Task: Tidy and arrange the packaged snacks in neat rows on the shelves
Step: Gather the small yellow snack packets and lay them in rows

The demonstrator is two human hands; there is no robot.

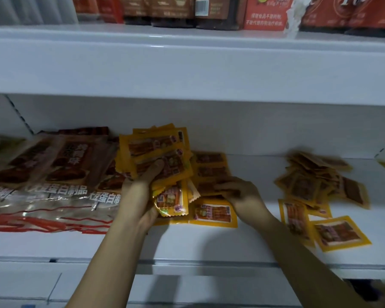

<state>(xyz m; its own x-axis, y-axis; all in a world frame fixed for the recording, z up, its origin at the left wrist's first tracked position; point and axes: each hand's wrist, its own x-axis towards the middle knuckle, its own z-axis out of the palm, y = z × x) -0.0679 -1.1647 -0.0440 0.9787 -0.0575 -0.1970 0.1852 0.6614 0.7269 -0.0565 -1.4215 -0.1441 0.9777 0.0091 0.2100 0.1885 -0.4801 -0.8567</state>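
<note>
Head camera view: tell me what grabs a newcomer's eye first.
The fanned stack of small yellow foil snack packets stands out, gripped by the left hand at mid-shelf. The right hand rests on flat yellow packets beside it. A loose heap of yellow packets sprawls to the right on the white metal shelf.

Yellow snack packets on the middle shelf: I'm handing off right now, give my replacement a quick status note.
Left hand grips a fanned stack of yellow packets, held up beside the big brown bags.
Right hand rests on flat packets on the shelf; its grip is blurred.
Done: part of the pile gathered.
Left: the loose heap at right and the front stray packets are not yet in rows.
</note>
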